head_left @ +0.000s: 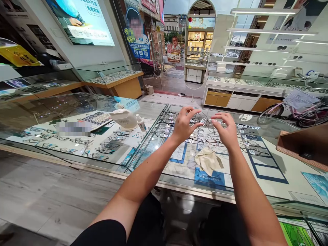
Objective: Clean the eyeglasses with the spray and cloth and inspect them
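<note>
Head camera caught both hands up over the glass-topped display bench (176, 176), and between them, right of dead centre towards three o'clock, hung the thin-rimmed eyeglasses (203, 120)! Take those glasses as the middle of the dial. At nine o'clock the left hand (186, 124) had its grip pinched on the near end of the frame, thumb below, fingers above. Over at three o'clock the right hand (225, 128) matched it, its grip closed on the other side with thumb and fingertips. The eyeglasses were held clear above the glass, rows of spectacle frames (196, 140) spread out beneath them.

Down at six o'clock, a crumpled beige cloth (208, 161) lay on the bench, overlapping a blue printed packet (208, 179). Round to nine o'clock, beyond the left hand, stood a small white-capped bottle (141, 123), just beside a white plastic device (124, 119), and past that sat a keyboard (94, 119). A brown wooden box (303, 147) jutted in between three and four, while a pink bicycle (297, 107) was parked at about three, well apart from the hands. Straight up at twelve, a tall oval mirror (200, 44) reflected lit shelves.
</note>
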Demonstrator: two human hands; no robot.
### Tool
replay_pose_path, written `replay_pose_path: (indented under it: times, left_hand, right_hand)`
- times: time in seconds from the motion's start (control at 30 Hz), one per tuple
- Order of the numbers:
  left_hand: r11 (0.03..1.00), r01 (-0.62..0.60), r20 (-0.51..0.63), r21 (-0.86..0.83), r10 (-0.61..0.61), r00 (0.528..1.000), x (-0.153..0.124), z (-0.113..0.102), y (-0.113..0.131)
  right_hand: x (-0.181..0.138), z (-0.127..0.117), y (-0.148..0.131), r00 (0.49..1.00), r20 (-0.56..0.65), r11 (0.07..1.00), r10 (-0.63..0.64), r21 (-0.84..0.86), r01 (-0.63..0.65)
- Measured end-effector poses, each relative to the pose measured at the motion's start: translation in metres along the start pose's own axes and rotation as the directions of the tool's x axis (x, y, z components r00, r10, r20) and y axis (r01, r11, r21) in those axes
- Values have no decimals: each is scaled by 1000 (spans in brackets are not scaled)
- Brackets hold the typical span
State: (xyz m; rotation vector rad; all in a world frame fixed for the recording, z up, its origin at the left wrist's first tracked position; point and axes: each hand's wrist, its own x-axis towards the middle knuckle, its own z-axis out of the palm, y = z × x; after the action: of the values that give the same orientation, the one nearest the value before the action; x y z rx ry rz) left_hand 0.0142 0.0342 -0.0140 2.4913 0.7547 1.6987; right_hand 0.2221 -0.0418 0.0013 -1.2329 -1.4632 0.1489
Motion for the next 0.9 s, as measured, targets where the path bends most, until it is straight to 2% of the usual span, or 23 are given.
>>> replay_pose_path:
  times: [0.13, 0.27, 0.37, 0.43, 0.5, 0.57, 0.63, 0.7, 0.77, 0.83, 0.9]
  left_hand:
    - [998, -60, 37, -3, 61, 997, 0, 0, -3]
    - [999, -39, 102, -5, 39, 994, 1, -2, -1]
    - [999, 25, 68, -33, -23, 997, 0, -1, 6]
    - [985, 153, -16, -84, -155, 988, -2, 3, 14]
    - [922, 330, -20, -200, -340, 940, -5, 8, 21]
    - [795, 497, 101, -347, -496, 863, -7, 13, 27]
    - [643, 608, 236, -466, -572, 786, -8, 18, 29]
    - [523, 659, 309, -540, -605, 733, -8, 20, 28]
    - [441, 687, 350, -577, -627, 696, -7, 21, 27]
    - [396, 700, 364, -594, -644, 673, -7, 21, 25]
    - [394, 695, 347, -601, -655, 671, -7, 21, 22]
  right_hand:
    - [1, 0, 1, 989, 128, 987, 80, 129, -97]
    - [1, 3, 4, 944, 274, 936, 184, 246, -254]
    - [0, 7, 8, 942, 258, 914, 217, 285, -289]
    - [-1, 11, 11, 957, 186, 918, 223, 291, -271]
    - [-3, 15, 10, 975, 89, 940, 204, 261, -221]
    - [-6, 20, 7, 991, 0, 975, 136, 176, -134]
    - [-10, 25, 4, 998, -54, 999, 29, 47, -26]
    - [-15, 30, 1, 995, -70, 995, -64, -79, 58]
    - [-18, 34, 0, 991, -62, 980, -118, -166, 107]
    - [-20, 37, -1, 987, -46, 967, -152, -214, 139]
    - [-21, 38, -2, 984, -25, 961, -174, -222, 165]
